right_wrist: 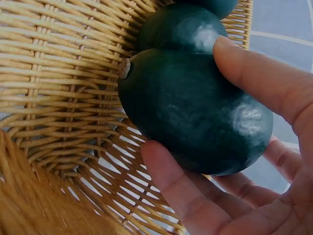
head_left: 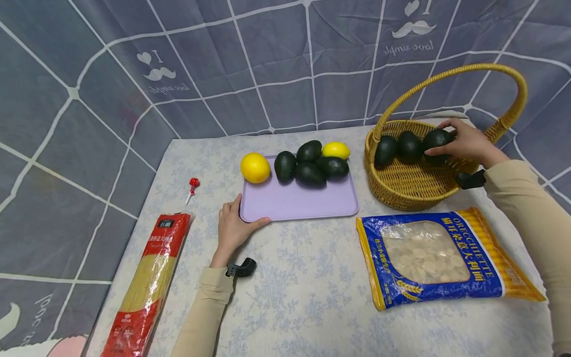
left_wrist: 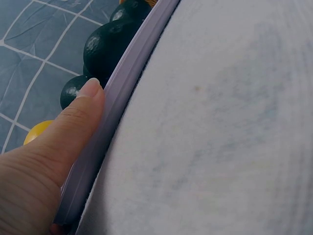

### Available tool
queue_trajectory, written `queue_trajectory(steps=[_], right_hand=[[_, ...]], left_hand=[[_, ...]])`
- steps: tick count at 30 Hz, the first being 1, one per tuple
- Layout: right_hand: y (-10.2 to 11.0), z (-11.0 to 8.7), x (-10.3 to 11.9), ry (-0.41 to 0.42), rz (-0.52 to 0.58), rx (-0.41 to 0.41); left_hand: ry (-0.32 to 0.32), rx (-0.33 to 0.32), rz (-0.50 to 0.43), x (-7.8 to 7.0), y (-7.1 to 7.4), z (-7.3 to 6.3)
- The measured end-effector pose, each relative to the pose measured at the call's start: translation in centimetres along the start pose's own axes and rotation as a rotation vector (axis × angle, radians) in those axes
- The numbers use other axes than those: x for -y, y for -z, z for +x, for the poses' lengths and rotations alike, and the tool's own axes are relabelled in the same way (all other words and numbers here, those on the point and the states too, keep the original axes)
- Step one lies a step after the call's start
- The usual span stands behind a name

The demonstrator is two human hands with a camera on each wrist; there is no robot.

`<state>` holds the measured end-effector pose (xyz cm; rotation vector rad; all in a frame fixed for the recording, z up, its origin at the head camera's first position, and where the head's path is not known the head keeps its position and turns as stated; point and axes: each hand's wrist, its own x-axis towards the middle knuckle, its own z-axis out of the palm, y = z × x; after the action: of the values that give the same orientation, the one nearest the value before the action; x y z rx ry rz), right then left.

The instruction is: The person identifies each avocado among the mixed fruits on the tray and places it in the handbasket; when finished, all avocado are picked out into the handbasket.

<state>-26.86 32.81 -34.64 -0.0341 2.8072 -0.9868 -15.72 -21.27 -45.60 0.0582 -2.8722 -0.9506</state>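
Note:
In the head view my right hand (head_left: 464, 141) holds a dark green avocado (head_left: 438, 144) inside the wicker basket (head_left: 412, 193). The right wrist view shows thumb and fingers spread around this avocado (right_wrist: 195, 112), its stem end pointing away from the palm. Two more avocados lie beside it along the basket's back wall. My left hand (head_left: 234, 225) grips the front left corner of the lilac tray (head_left: 303, 206), thumb along the front edge. In the left wrist view the thumb (left_wrist: 73, 127) lies against the tray's rim (left_wrist: 115, 98). Several avocados (head_left: 311, 174) sit on the tray's back part.
On the tray's back corners are a yellow round fruit (head_left: 255, 167) and a lemon (head_left: 336, 150). A blue orecchiette bag (head_left: 428, 253) lies before the basket, whose tall handle (head_left: 455, 72) arches overhead. At left are a spaghetti pack (head_left: 149, 282) and a red lollipop (head_left: 194, 183).

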Motion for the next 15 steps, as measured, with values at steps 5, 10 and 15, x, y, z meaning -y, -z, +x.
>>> queue_trajectory(steps=[5,10,15], right_hand=[[0.13,0.3,0.15,-0.021,-0.036,0.019],[0.33,0.59,0.39,-0.05,-0.077,0.057],[0.13,0.67,0.45,-0.065,-0.138,0.046]], left_hand=[[-0.004,-0.001,-0.001,0.05,-0.01,0.03],[-0.006,-0.005,0.001,0.08,-0.06,0.02],[-0.014,-0.009,0.004,0.0,-0.07,-0.07]])
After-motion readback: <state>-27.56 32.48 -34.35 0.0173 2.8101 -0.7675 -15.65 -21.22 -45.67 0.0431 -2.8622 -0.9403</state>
